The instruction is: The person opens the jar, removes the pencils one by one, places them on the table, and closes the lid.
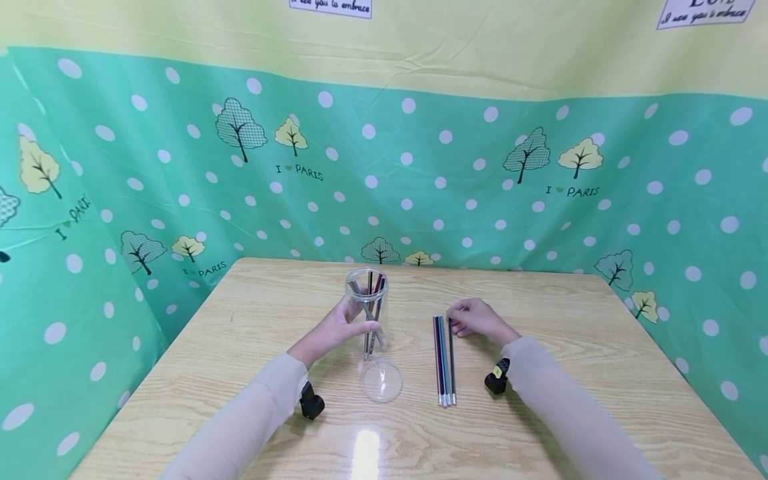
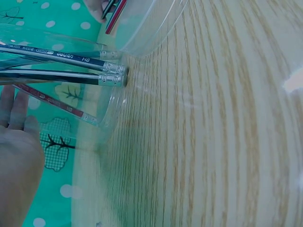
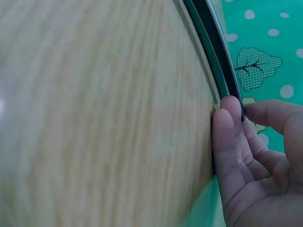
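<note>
In the left hand, thumb on the near side and fingers behind, a firm grasp on the clear jar, mouth uppermost, at least 4 pencils leaning inside. Contact between jar base and table: impossible to tell. At about 4 o'clock from the jar, a row of 3 pencils, silver eraser ends towards 6 o'clock, with a dark pencil just beside on the 3 o'clock flank. In the right hand, at the row's 12 o'clock end, a pinch of thumb and fingertips on the tip of that dark pencil. Best to take only that pencil: with a green pencil right by a fingertip in the right wrist view, probably easy to drag 2 at once. Ease the pinch slightly towards 3 o'clock before lifting, so as to leave the row straight. Beware of a grip so close to the end; likely to let the eraser end swing or droop, so better to raise slowly or shift nearer the middle. Hold the jar steady and upright, without squeezing hard, and mind the clear lid near the jar at almost 6 o'clock, probably easy to nudge with a sleeve.
</note>
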